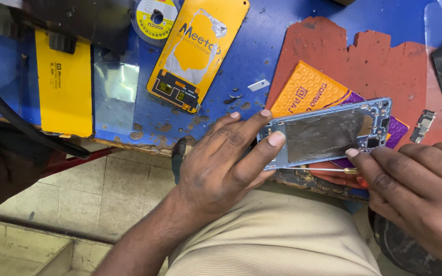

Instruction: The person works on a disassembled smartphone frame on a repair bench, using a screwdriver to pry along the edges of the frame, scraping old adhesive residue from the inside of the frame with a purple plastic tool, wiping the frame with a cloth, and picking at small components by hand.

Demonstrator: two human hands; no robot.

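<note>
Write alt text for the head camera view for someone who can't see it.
A person's left hand steadies an opened phone frame at the edge of a worn blue workbench, while the right hand works a thin screwdriver along its lower edge. An orange packet lies on a red mat beneath it, with yellow phone-part packaging and a solder reel behind.

The opened phone frame [328,134] sits at the near edge of the workbench [251,56], between the left hand [226,163] on its left end and the right hand [415,189] at its near right. A thin tool [328,169] lies along its near edge. A packet [308,92] lies under it, on a mat [344,51]. Far left lie a display panel [195,51], a solder reel [155,19] and a flat box [65,82].
</note>
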